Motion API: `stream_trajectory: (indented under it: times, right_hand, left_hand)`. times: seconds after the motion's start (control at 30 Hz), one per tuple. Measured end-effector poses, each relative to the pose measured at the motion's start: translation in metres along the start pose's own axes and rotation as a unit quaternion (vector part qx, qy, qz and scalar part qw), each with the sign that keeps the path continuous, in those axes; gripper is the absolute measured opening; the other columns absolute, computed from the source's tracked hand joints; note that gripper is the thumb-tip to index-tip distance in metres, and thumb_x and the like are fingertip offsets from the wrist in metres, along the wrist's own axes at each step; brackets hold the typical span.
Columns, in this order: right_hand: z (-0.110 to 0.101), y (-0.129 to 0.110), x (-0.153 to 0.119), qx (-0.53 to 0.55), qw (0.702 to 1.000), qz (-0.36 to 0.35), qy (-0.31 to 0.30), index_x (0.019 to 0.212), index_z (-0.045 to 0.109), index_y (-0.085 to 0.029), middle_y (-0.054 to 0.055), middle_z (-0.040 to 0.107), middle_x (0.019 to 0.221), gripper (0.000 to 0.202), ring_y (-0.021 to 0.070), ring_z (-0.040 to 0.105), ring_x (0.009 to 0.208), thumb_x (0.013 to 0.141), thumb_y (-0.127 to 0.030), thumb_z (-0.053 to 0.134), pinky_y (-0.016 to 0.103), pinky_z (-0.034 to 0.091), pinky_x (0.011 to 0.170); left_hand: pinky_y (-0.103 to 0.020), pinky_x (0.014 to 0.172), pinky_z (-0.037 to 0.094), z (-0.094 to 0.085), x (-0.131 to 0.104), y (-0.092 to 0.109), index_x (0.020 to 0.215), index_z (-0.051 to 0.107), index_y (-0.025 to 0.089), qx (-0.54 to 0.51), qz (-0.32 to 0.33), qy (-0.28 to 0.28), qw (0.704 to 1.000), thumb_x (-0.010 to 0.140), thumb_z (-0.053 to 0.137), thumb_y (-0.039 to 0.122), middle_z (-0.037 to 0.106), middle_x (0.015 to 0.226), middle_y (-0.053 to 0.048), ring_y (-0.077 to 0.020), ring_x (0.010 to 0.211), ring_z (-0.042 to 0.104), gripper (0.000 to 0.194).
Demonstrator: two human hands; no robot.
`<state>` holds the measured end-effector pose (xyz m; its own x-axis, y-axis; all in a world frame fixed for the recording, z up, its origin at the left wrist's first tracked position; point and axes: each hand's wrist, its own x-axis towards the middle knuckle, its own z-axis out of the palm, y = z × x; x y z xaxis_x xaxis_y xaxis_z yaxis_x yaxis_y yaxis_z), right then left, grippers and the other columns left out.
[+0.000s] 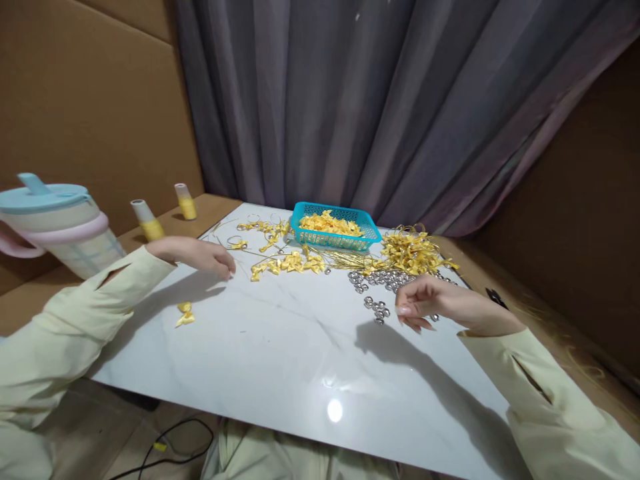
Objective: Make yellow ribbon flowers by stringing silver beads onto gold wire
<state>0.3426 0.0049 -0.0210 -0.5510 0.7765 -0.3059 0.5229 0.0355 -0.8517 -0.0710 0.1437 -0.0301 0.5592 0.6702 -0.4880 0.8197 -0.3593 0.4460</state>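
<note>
The right hand (417, 305) hangs over the table, its fingers curled and its thumb close to the first finger. I cannot tell if they pinch anything. Its wrist comes in from the right in a pale yellow-green cloth sleeve (550, 393).

The left hand (207, 259) reaches in from the other side, palm down, with its fingers bent and close to each other. I cannot tell if it holds something.

Just beside the right fingers lies a little bunch of shiny, round silver pieces (377, 309), with a bigger heap behind. One small yellow ribbon bow (185, 314) lies alone, nearer the table edge than the left hand.

More yellow bows (287, 263) lie in a row past the hands, in front of a blue plastic basket with holes (357, 215). The basket holds yellow bows too. Thin gold strings (345, 260) lie between the row and a big pile of bows with gold loops (410, 252).

All this sits on a white table top with grey streaks (250, 360). At the left stand two small bottles with yellow in them (151, 229) and a big cup with a blue lid and pink handle (65, 227). Any writing on the bottles is too small to read.
</note>
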Motion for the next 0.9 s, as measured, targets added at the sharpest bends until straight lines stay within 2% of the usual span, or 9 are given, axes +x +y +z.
stream_trajectory:
  times: [0.07, 0.1, 0.2, 0.27, 0.37, 0.47, 0.6, 0.77, 0.9]
  right_hand:
    - [0.002, -0.011, 0.004, -0.012, 1.0, -0.006, -0.003, 0.064, 0.06, -0.012, 0.001, 0.057, 0.053, 0.036, 0.0064, 0.044, 0.044, 0.078, -0.046, 0.062, 0.022, 0.033, 0.046]
    - [0.004, -0.018, 0.006, -0.02, 1.0, -0.011, -0.001, 0.063, 0.059, -0.013, 0.001, 0.056, 0.052, 0.037, 0.0064, 0.044, 0.044, 0.079, -0.046, 0.062, 0.023, 0.033, 0.046]
    - [0.007, -0.041, 0.015, -0.04, 0.999, -0.029, 0.014, 0.06, 0.058, -0.014, 0.0, 0.054, 0.051, 0.036, 0.0065, 0.044, 0.045, 0.079, -0.044, 0.062, 0.023, 0.032, 0.047]
    - [0.008, -0.055, 0.02, -0.043, 0.998, -0.04, 0.02, 0.06, 0.058, -0.014, -0.001, 0.053, 0.05, 0.035, 0.0067, 0.044, 0.045, 0.079, -0.043, 0.063, 0.023, 0.031, 0.046]
    - [0.006, -0.066, 0.021, -0.033, 0.997, -0.058, 0.04, 0.058, 0.056, -0.015, -0.001, 0.052, 0.049, 0.034, 0.0074, 0.046, 0.047, 0.077, -0.042, 0.065, 0.023, 0.03, 0.046]
    - [0.0, -0.064, 0.012, -0.026, 0.993, -0.07, 0.09, 0.057, 0.055, -0.015, -0.001, 0.052, 0.048, 0.034, 0.007, 0.044, 0.046, 0.078, -0.038, 0.065, 0.024, 0.029, 0.045]
    - [-0.01, -0.047, -0.007, -0.007, 0.987, -0.07, 0.143, 0.059, 0.057, -0.015, 0.0, 0.054, 0.049, 0.03, 0.0061, 0.041, 0.043, 0.078, -0.036, 0.066, 0.025, 0.026, 0.043]
    - [-0.014, -0.024, -0.027, 0.034, 0.983, -0.043, 0.175, 0.057, 0.055, -0.015, 0.0, 0.051, 0.047, 0.033, 0.0071, 0.043, 0.045, 0.077, -0.04, 0.065, 0.024, 0.029, 0.046]
    - [-0.013, 0.002, -0.036, 0.056, 0.985, -0.006, 0.163, 0.058, 0.054, -0.014, 0.001, 0.054, 0.049, 0.035, 0.0087, 0.045, 0.046, 0.073, -0.043, 0.067, 0.024, 0.029, 0.046]
  left_hand:
    - [-0.023, 0.082, 0.042, 0.002, -0.003, 0.014, 0.117, 0.061, 0.017, 0.028, 0.016, 0.097, 0.995, 0.073, 0.061, 0.038, 0.059, 0.123, -0.011, -0.0245, 0.107, 0.054, 0.049]
    - [-0.024, 0.088, 0.04, 0.007, -0.003, 0.029, 0.127, 0.053, 0.02, 0.018, 0.056, 0.106, 0.993, 0.077, 0.058, 0.038, 0.052, 0.132, -0.01, -0.0239, 0.114, 0.05, 0.053]
    - [-0.026, 0.097, 0.035, 0.036, 0.007, 0.094, 0.135, 0.043, 0.023, -0.041, 0.197, 0.081, 0.976, 0.082, 0.055, 0.039, 0.044, 0.14, -0.007, -0.0215, 0.123, 0.043, 0.057]
    - [-0.026, 0.096, 0.036, 0.058, 0.021, 0.134, 0.128, 0.049, 0.02, -0.076, 0.296, 0.05, 0.951, 0.082, 0.057, 0.032, 0.05, 0.135, -0.008, -0.0198, 0.118, 0.048, 0.048]
    - [-0.024, 0.087, 0.042, 0.079, 0.039, 0.165, 0.104, 0.062, 0.015, -0.105, 0.338, -0.048, 0.934, 0.086, 0.041, 0.015, 0.066, 0.108, -0.008, -0.0146, 0.098, 0.059, 0.027]
    - [-0.021, 0.072, 0.043, 0.081, 0.046, 0.159, 0.082, 0.062, 0.014, -0.115, 0.309, -0.068, 0.942, 0.081, 0.034, 0.007, 0.065, 0.086, -0.004, -0.0102, 0.074, 0.057, 0.029]
    - [-0.02, 0.054, 0.033, 0.073, 0.045, 0.125, 0.062, 0.055, 0.014, -0.11, 0.252, -0.034, 0.961, 0.074, 0.037, 0.011, 0.051, 0.059, 0.001, -0.0084, 0.053, 0.041, 0.022]
    - [-0.02, 0.052, 0.033, 0.058, 0.042, 0.079, 0.059, 0.059, 0.013, -0.182, 0.194, -0.018, 0.964, 0.066, 0.04, 0.018, 0.055, 0.056, -0.001, -0.0095, 0.051, 0.041, 0.021]
    - [-0.021, 0.054, 0.037, 0.042, 0.038, 0.043, 0.064, 0.067, 0.012, -0.156, 0.143, -0.015, 0.977, 0.063, 0.042, 0.018, 0.064, 0.061, -0.005, -0.0112, 0.052, 0.047, 0.025]
